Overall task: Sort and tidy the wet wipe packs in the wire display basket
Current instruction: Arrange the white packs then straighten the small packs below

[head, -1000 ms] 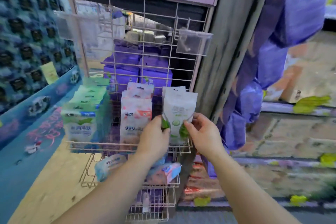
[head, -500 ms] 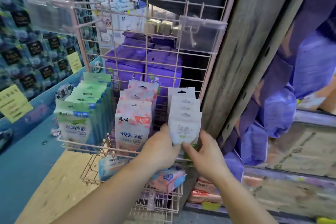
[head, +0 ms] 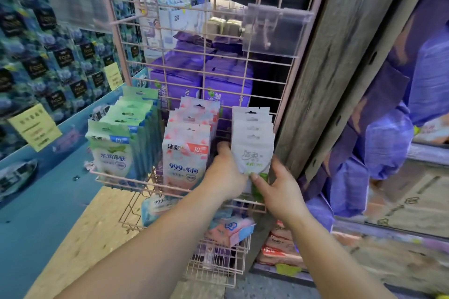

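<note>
A pink wire display basket holds three upright rows of wet wipe packs: green packs on the left, pink packs in the middle, white packs on the right. My left hand grips the left side of the front white pack, thumb between the pink and white rows. My right hand pinches the same pack's lower right corner, by its green print.
The basket hangs on a pink wire grid panel with a clear price-tag holder. A lower wire basket holds loose packs lying flat. A wooden post stands right; purple packs behind, blue shelving left.
The view has come closer to the basket and tilted up. Both hands stay on the front white pack, which now sits lower in its row; my left thumb has slid up its side.
</note>
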Action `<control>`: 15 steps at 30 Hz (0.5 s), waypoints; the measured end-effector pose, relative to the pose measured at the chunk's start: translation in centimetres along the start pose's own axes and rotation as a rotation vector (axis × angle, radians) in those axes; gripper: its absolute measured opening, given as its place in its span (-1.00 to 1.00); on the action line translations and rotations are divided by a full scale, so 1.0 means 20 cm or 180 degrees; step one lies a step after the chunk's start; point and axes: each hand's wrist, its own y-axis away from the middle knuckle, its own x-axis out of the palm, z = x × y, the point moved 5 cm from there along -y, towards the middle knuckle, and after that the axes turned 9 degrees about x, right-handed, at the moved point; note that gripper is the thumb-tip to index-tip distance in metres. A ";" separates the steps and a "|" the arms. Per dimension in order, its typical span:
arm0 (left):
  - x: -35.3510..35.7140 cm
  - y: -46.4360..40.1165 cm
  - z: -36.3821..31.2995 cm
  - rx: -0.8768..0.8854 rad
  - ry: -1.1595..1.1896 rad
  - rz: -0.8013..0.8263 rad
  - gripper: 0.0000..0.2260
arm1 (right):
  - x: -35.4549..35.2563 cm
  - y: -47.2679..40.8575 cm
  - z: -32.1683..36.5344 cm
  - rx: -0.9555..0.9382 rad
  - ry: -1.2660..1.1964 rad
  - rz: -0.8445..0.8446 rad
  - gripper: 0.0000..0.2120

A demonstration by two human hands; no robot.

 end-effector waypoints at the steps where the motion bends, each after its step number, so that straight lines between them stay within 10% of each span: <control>1: 0.00 0.00 0.00 0.0016 -0.0034 -0.0017 -0.46 | 0.00 0.00 -0.01 0.0036 -0.0003 -0.0010 -0.55; 8: 0.03 0.09 -0.01 0.0301 -0.0482 -0.0003 -0.09 | -0.03 0.05 0.03 0.0143 0.0237 -0.0183 -0.51; 12: -0.09 0.26 -0.01 0.0780 -0.0265 -0.0239 -0.24 | -0.10 0.20 0.16 -0.0293 -0.0017 -0.1225 -0.66; 15: -0.22 0.40 0.13 0.0951 0.0113 -0.0296 -0.55 | 0.01 0.37 0.23 -0.0563 -0.0892 -0.0828 -0.95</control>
